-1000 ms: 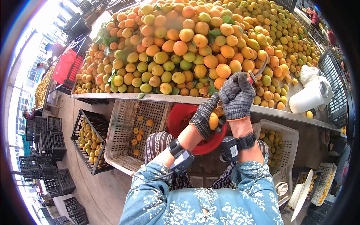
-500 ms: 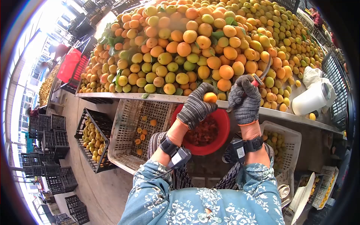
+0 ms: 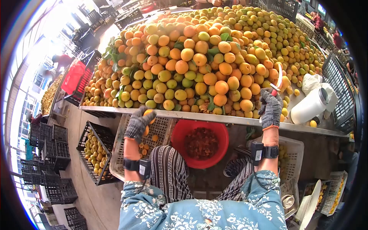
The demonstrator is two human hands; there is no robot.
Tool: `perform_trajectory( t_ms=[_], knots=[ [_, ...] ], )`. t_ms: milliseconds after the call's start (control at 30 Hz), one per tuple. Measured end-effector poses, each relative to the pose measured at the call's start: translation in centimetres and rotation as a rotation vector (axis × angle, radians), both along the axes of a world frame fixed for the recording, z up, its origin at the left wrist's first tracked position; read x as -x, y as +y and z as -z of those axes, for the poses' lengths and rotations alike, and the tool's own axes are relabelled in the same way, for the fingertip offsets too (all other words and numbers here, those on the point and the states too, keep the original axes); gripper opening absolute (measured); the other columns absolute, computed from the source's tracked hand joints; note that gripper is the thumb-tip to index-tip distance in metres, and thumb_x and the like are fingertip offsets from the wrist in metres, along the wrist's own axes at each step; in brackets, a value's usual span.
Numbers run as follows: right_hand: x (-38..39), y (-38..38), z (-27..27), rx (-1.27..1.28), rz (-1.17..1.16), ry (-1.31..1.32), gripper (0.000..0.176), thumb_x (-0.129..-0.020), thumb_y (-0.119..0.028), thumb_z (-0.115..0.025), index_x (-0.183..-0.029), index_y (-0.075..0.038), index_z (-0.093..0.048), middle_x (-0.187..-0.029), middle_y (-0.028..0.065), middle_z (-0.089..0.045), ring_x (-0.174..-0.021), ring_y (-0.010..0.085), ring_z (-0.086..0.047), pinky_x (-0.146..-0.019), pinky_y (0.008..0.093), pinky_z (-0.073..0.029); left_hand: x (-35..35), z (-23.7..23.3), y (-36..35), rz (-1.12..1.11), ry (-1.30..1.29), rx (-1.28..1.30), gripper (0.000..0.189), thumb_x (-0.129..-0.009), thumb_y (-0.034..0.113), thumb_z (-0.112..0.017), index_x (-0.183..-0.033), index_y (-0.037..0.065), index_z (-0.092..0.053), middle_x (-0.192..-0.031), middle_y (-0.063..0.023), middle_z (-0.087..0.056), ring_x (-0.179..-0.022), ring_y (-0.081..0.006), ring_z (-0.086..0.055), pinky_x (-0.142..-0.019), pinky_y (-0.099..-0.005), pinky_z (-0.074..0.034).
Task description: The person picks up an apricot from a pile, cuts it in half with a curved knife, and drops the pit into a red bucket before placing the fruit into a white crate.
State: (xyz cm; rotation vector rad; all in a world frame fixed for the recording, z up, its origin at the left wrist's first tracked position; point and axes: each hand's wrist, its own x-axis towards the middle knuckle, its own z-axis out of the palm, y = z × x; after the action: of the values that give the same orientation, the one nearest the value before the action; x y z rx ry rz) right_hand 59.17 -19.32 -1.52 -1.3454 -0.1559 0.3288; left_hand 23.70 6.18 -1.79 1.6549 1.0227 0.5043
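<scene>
My left hand [image 3: 140,124], in a grey striped glove, is closed around an orange apricot [image 3: 148,112] over the pale plastic crate [image 3: 124,136]. Bits of orange fruit show by its fingers, and several cut apricots [image 3: 155,138] lie in the crate below. Gloved the same way, my right hand [image 3: 271,105] grips the red handle of a small curved knife [image 3: 279,78], its blade pointing up against the fruit pile. A red basin [image 3: 220,147] between my knees holds brownish-red scraps [image 3: 201,142].
A big heap of apricots [image 3: 184,67] covers the metal-edged table [image 3: 214,118]. To the right stand a white plastic jug [image 3: 309,105] and a black crate [image 3: 343,97]. A black crate of fruit [image 3: 97,149] sits on the floor at left, and another pale crate [image 3: 295,153] at right.
My left hand has moved left from above the red basin to over the pale crate, carrying the apricot. My right hand has moved right with the knife, away from the left.
</scene>
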Motion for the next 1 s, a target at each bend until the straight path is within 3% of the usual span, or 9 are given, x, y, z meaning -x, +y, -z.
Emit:
perform_trajectory(
  t_ms=[100, 133, 200, 367, 633, 733, 833, 933, 1000],
  knots=[
    [0.3, 0.1, -1.1, 0.308, -0.013, -0.065, 0.017, -0.078, -0.019, -0.071, -0.088, -0.006, -0.065, -0.067, 0.0008, -0.059, -0.043, 0.0104, -0.048, -0.040, 0.0243, -0.039, 3.9, 1.1, 1.3, -0.040, 0.482, -0.547, 0.037, -0.081, 0.025, -0.074, -0.109, 0.002, -0.064, -0.089, -0.0045, -0.064, -0.077, -0.0146, -0.059, -0.071, -0.0297, -0.050],
    [-1.9, 0.2, 2.6, 0.350, -0.038, -0.337, 0.028, -0.074, -0.020, -0.072, -0.096, -0.004, -0.066, -0.078, 0.0060, -0.065, -0.064, 0.0164, -0.058, -0.060, 0.0291, -0.049, 3.0, 0.0, 0.4, -0.115, 0.179, -0.338, 0.035, -0.082, 0.022, -0.074, -0.107, 0.001, -0.064, -0.088, -0.0051, -0.065, -0.078, -0.0146, -0.060, -0.071, -0.0279, -0.050],
    [-1.3, -0.1, 2.0, 0.545, -0.076, -0.328, 0.033, -0.072, -0.024, -0.073, -0.099, -0.006, -0.066, -0.080, 0.0078, -0.066, -0.069, 0.0183, -0.060, -0.067, 0.0312, -0.049, -0.2, -3.6, -2.3, -0.131, -0.249, -0.040, 0.025, -0.084, 0.014, -0.071, -0.104, 0.000, -0.065, -0.085, -0.0049, -0.065, -0.077, -0.0130, -0.061, -0.069, -0.0240, -0.050],
    [1.5, -0.2, -1.0, 1.050, -0.170, -0.503, 0.049, -0.068, -0.033, -0.074, -0.110, -0.010, -0.063, -0.097, 0.0158, -0.068, -0.090, 0.0327, -0.065, -0.081, 0.0416, -0.048, -9.0, -3.5, -6.5, 0.104, -0.438, 0.260, 0.020, -0.086, 0.014, -0.067, -0.104, 0.004, -0.065, -0.088, -0.0071, -0.069, -0.079, -0.0170, -0.067, -0.069, -0.0292, -0.056],
    [0.9, 0.8, 0.4, 1.172, -0.323, -0.583, 0.041, -0.070, -0.032, -0.067, -0.102, -0.008, -0.063, -0.099, 0.0199, -0.066, -0.095, 0.0385, -0.062, -0.083, 0.0445, -0.048, -16.3, 2.2, -11.0, 0.324, -0.395, 0.511, 0.023, -0.084, 0.012, -0.070, -0.104, 0.003, -0.063, -0.084, -0.0071, -0.067, -0.072, -0.0157, -0.065, -0.064, -0.0281, -0.054],
    [0.6, 0.9, 1.4, 0.796, -0.219, -0.554, 0.040, -0.065, -0.028, -0.073, -0.097, -0.006, -0.066, -0.087, 0.0165, -0.068, -0.083, 0.0301, -0.066, -0.077, 0.0395, -0.050, -15.9, 2.5, -10.8, 0.323, -0.383, 0.546, 0.027, -0.084, 0.012, -0.071, -0.108, 0.003, -0.061, -0.085, -0.0071, -0.067, -0.073, -0.0157, -0.065, -0.064, -0.0286, -0.054],
    [1.6, 0.2, 0.4, 0.052, -0.390, 0.008, 0.034, -0.066, -0.019, -0.073, -0.093, 0.001, -0.065, -0.081, 0.0068, -0.066, -0.075, 0.0161, -0.063, -0.072, 0.0302, -0.051, -15.9, 3.6, -9.9, 0.347, -0.407, 0.550, 0.045, -0.081, 0.014, -0.073, -0.121, 0.005, -0.054, -0.089, -0.0078, -0.065, -0.075, -0.0160, -0.064, -0.064, -0.0285, -0.054],
    [3.6, 1.2, 0.1, -0.134, -0.545, -0.005, 0.029, -0.068, -0.013, -0.071, -0.093, 0.002, -0.065, -0.083, 0.0066, -0.066, -0.074, 0.0159, -0.063, -0.070, 0.0280, -0.051, -16.8, 3.2, -9.8, 0.466, -0.512, 0.521, 0.075, -0.072, 0.023, -0.082, -0.134, 0.012, -0.040, -0.088, -0.0066, -0.061, -0.068, -0.0143, -0.060, -0.051, -0.0262, -0.053],
    [4.5, 1.9, 0.1, 0.003, -0.653, -0.097, 0.030, -0.069, -0.014, -0.073, -0.094, 0.000, -0.067, -0.085, 0.0048, -0.066, -0.077, 0.0127, -0.061, -0.070, 0.0259, -0.050, -16.6, 2.5, -10.3, 0.437, -0.452, 0.476, 0.064, -0.073, 0.023, -0.081, -0.127, 0.008, -0.049, -0.086, -0.0056, -0.061, -0.066, -0.0113, -0.058, -0.047, -0.0228, -0.049]
  ],
)
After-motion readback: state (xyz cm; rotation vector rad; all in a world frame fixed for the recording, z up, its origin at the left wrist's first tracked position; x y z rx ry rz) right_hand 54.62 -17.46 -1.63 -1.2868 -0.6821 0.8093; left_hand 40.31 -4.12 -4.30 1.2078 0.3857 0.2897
